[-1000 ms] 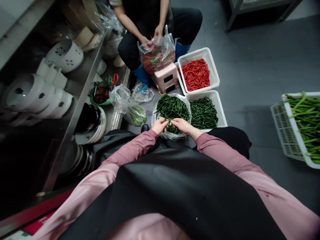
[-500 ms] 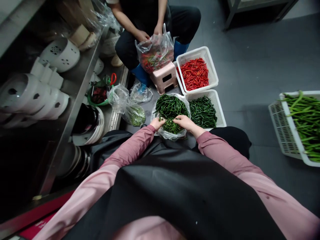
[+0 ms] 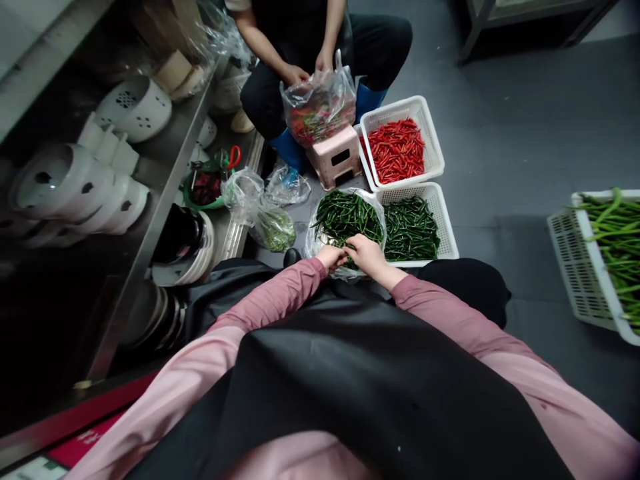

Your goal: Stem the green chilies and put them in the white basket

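My left hand (image 3: 332, 257) and my right hand (image 3: 366, 255) meet at the fingertips over the near side of a clear plastic bag (image 3: 311, 233) full of thin green chili peppers (image 3: 347, 213). Both hands are closed in a pinch. Between them is what looks like a green chili pepper, mostly covered by the fingers. Some of the bag's contents are hidden under my hands. Right of the bag, a white basket (image 3: 447, 220) holds more dark green chili peppers (image 3: 410, 230).
Behind stands a white basket (image 3: 434, 143) of red chilies (image 3: 397, 150). Opposite, a person's hands (image 3: 310, 72) hold a plastic bag of chilies (image 3: 320, 110) on a pink stool (image 3: 337, 157). Left are a tied bag (image 3: 275, 230) and a metal shelf (image 3: 165, 180); right, a basket of green beans (image 3: 583, 273).
My hands have come together from opposite sides of the bag, the left moving right and nearer to me. The whole view has shifted slightly.
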The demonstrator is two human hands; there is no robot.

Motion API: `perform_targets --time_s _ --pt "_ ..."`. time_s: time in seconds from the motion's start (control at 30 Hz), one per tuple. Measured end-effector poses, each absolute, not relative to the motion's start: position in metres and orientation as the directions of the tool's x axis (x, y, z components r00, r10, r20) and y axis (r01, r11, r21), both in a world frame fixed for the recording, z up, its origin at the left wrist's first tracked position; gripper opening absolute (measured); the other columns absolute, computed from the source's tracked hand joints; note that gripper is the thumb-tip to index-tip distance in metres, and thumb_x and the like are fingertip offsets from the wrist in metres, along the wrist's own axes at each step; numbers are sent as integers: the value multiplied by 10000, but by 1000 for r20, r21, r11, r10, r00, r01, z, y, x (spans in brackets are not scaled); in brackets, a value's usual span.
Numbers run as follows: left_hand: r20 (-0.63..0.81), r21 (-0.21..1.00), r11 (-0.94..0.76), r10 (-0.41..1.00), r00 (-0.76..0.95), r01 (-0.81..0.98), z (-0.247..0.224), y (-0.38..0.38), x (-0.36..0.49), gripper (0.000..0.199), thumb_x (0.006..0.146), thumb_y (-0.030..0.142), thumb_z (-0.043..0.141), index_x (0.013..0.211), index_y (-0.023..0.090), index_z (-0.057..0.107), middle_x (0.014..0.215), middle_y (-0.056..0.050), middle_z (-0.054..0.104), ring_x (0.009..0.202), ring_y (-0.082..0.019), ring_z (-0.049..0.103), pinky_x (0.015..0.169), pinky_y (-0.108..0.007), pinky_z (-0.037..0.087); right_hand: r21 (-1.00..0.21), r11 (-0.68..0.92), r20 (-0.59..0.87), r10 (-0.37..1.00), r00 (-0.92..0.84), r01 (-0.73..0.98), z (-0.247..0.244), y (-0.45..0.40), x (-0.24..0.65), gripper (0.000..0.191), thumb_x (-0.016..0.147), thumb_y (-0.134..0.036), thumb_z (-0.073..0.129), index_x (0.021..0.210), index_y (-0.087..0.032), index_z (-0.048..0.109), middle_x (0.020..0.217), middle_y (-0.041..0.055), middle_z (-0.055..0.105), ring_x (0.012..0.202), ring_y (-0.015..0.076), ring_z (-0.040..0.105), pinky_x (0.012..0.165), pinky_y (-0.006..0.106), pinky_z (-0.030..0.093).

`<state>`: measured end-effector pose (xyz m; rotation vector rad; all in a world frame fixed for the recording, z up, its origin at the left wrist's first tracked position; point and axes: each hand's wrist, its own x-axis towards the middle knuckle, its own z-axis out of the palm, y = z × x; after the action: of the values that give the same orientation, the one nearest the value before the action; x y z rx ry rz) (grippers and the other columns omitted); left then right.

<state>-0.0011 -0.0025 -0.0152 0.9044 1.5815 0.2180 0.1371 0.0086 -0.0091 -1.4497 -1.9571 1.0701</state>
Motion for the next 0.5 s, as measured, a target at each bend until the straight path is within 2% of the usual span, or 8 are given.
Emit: perform_targets --time_s 0.07,0.13,0.2,0.27,0.37,0.43,0.5 --pt "-765 549 641 644 13 537 -16 3 -8 437 885 378 359 595 147 589 447 -13 480 334 -86 385 404 -232 357 -840 136 -40 950 -311 524 -3 6 137 107 766 -286 588 798 -193 631 900 55 590 810 159 526 669 229 379" --pt "-661 504 461 750 -18 731 -19 11 -17 475 885 442 351 651 151 645 617 -83 605 523 -148 565 539 -269 454 -906 -15 -109 974 -200 423 0 8 138 121 763 -285 568 749 -172 611 796 46 572 709 138 502 602 226 371" --pt "-485 395 239 874 -19 887 -26 22 -25 412 873 431 397 781 157 690 885 -132 653 799 -210 631 727 -301 478 -925 -293 -327 938 -113 241 1 15 142 132 759 -253 528 687 -155 579 656 17 515 553 100 427 493 218 322" --pt "-399 261 116 917 -2 958 -35 34 -30 320 863 344 433 913 163 693 1078 -147 610 965 -242 604 842 -320 448 -838 -543 -544 825 -152 50 0 21 147 115 740 -215 511 678 -140 573 573 -14 458 447 67 329 415 210 242" --pt "-475 152 74 880 7 986 -51 45 -31 311 859 246 423 1056 183 655 1185 -142 556 1010 -239 590 869 -321 438 -726 -677 -637 729 -251 -122 0 26 153 130 716 -180 533 816 -134 601 535 -39 453 400 49 301 380 190 190" --pt "-497 119 49 867 17 992 -59 46 -29 350 870 230 392 1147 215 604 1227 -132 528 1001 -235 594 848 -329 452 -701 -691 -637 718 -281 -177 0 26 154 198 712 -149 529 902 -142 584 562 -28 511 401 50 349 369 178 201" --pt "-490 83 31 871 14 996 -63 42 -28 372 870 227 380 1190 233 569 1249 -132 506 981 -242 601 817 -346 469 -669 -714 -657 698 -286 -206 0 25 154 186 701 -108 514 879 -139 558 607 -8 557 421 56 416 364 172 236"
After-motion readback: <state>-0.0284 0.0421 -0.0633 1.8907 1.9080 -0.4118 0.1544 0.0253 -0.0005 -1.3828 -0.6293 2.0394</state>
